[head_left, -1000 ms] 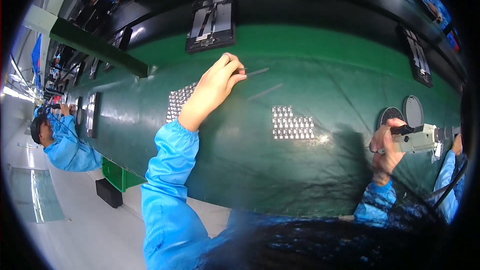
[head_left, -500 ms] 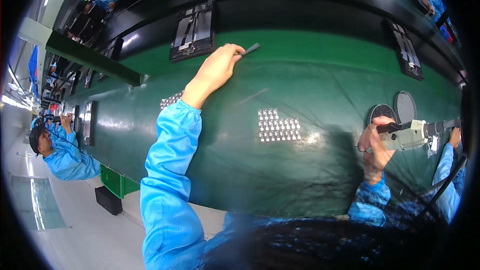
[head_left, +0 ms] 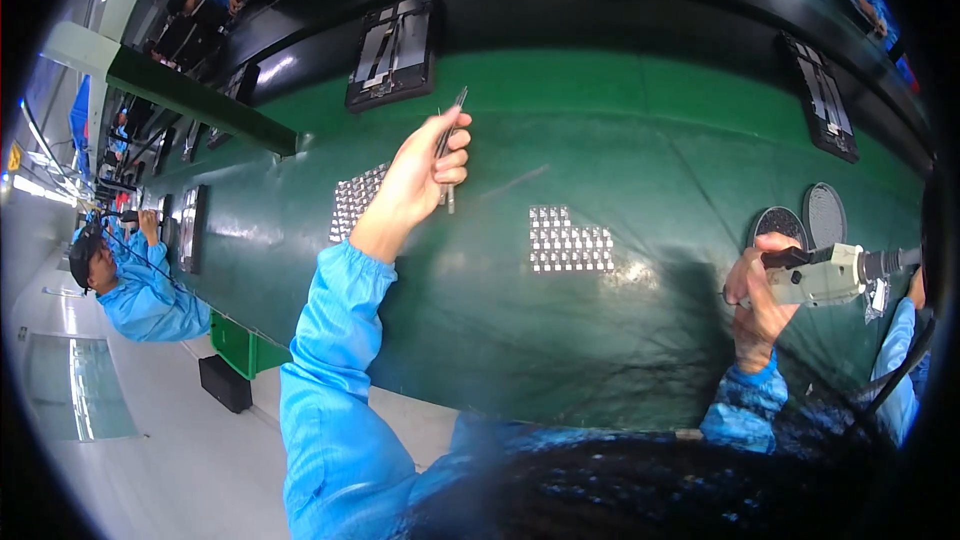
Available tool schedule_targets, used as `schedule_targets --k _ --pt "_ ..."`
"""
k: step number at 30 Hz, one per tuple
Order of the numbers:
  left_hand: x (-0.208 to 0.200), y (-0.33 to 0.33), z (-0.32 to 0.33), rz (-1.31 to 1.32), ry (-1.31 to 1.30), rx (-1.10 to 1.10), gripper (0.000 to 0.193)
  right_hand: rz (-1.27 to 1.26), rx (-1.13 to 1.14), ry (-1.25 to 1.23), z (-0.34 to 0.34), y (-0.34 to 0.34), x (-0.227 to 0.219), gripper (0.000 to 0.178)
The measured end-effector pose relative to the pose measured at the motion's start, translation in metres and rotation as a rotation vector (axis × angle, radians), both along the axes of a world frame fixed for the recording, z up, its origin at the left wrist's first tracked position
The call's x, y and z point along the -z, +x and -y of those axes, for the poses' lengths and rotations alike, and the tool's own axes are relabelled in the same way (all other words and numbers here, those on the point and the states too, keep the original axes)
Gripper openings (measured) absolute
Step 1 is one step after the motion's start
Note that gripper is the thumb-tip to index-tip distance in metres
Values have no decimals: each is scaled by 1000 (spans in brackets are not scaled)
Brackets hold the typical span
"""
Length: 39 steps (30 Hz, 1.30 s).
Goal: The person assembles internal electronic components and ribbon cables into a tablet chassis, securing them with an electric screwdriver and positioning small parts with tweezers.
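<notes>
My left hand (head_left: 420,165) is closed around slim metal tweezers (head_left: 461,98), whose two points stick up past the fingers. It hovers over the green bench, beside a patch of small silvery parts in rows (head_left: 355,202), partly covered by my wrist. Further up lies an opened flat black device (head_left: 393,52) with grey panels and cables inside. At the right, my right hand (head_left: 758,290) grips a pale electric screwdriver (head_left: 820,278) with a black lever, held roughly level. Behind it sit a round dish of dark bits (head_left: 778,224) and a second round grey dish (head_left: 824,217).
A second patch of small parts (head_left: 570,240) lies mid-bench on the green surface (head_left: 480,340). Another opened device (head_left: 820,98) rests at the upper right. A green post (head_left: 200,100) slants in from the left. A co-worker (head_left: 140,285) sits at the left; another's sleeve (head_left: 900,350) shows at the right.
My left hand has come down and left, away from beside the upper device, and the tweezers now point upward. My right hand keeps its hold on the screwdriver. The whole view has shifted slightly.
</notes>
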<state>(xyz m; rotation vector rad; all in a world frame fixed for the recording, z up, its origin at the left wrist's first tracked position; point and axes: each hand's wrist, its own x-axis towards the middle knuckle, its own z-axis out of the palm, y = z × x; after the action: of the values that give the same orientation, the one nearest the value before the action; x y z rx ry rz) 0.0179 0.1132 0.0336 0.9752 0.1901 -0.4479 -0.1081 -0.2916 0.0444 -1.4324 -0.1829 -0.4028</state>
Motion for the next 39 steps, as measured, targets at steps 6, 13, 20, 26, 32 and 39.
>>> schedule_targets --k 6,13,20,26,32,39 --pt "-3 -44 21 226 616 273 28 -27 0 16 -1 0 7 26" --pt "8 -42 27 277 769 229 27 -45 21 31 -4 -1 0 25" --pt "-13 -47 44 517 1417 306 28 -22 6 26 0 0 4 25" --pt "-6 -28 45 739 1396 157 22 -19 -14 32 0 2 6 27" --pt "-5 33 31 696 1382 145 39 -12 20 -11 0 2 9 31" --pt "8 76 5 626 1433 223 35 -36 14 24 3 3 9 24"
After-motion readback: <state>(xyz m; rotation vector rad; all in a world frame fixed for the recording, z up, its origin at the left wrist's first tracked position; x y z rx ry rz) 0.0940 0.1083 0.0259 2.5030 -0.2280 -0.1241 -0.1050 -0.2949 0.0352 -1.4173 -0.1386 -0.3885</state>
